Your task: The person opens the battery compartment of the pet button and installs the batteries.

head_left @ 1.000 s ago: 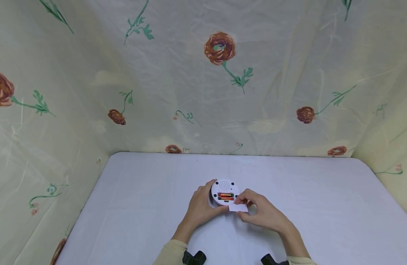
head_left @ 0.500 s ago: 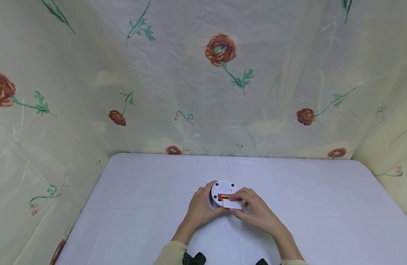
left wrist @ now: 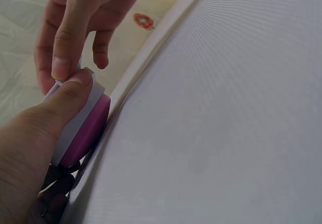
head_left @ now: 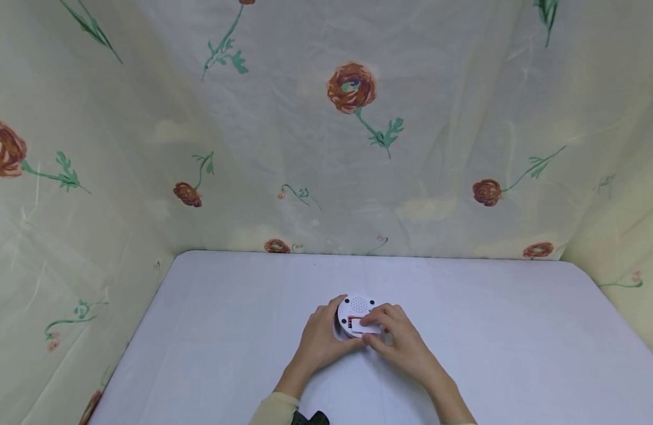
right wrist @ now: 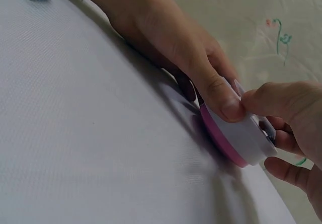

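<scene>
A round white device (head_left: 357, 305), with a grid of small holes and dark round feet, faces up in the head view. My left hand (head_left: 322, 337) grips it around its left side, thumb at the near edge. Its lower part is magenta in the left wrist view (left wrist: 89, 136). My right hand (head_left: 403, 348) pinches a small white battery cover (head_left: 371, 330) between thumb and fingers. That cover lies over most of the battery compartment; a bit of red battery (head_left: 351, 321) shows at its left. Whether the cover sits flush is hidden by the fingers.
A white-clothed table (head_left: 241, 313) spreads around both hands. Floral-patterned curtains (head_left: 422, 177) hang behind it and on both sides. A black wrist mount (head_left: 312, 418) is at the left sleeve.
My right hand has moved left with the battery cover, from beside the compartment to over it, hiding most of the batteries. My left hand keeps its grip. The head view has tilted up slightly.
</scene>
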`<control>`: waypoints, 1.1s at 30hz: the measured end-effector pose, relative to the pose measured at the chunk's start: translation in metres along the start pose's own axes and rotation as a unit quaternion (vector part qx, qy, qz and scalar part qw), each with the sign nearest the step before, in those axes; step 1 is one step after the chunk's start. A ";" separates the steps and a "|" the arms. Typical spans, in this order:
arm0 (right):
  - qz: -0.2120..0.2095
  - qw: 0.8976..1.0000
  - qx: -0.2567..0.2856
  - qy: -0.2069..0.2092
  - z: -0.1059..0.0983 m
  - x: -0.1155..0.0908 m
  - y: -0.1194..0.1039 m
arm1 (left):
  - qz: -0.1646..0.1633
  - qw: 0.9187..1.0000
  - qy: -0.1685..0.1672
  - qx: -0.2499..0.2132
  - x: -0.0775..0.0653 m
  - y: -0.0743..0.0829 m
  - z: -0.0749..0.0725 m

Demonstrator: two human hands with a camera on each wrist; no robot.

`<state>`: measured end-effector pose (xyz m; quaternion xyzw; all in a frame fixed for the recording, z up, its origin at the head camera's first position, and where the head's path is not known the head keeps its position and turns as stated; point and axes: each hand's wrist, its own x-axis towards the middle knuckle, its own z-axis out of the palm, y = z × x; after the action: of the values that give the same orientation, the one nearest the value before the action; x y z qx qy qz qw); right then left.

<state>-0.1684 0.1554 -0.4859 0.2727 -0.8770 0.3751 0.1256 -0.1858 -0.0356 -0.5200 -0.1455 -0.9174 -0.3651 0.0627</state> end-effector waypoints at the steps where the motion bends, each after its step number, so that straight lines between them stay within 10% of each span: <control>1: -0.003 1.000 0.000 0.001 0.001 0.000 0.000 | 0.001 1.000 0.001 0.001 0.000 0.000 0.000; 33: -0.002 0.998 -0.060 0.035 0.010 0.001 -0.003 | -0.011 1.000 -0.004 0.006 0.001 -0.002 0.002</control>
<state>-0.1677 0.1457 -0.4904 0.2532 -0.8926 0.3305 0.1731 -0.1870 -0.0348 -0.5227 -0.1366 -0.9214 -0.3594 0.0556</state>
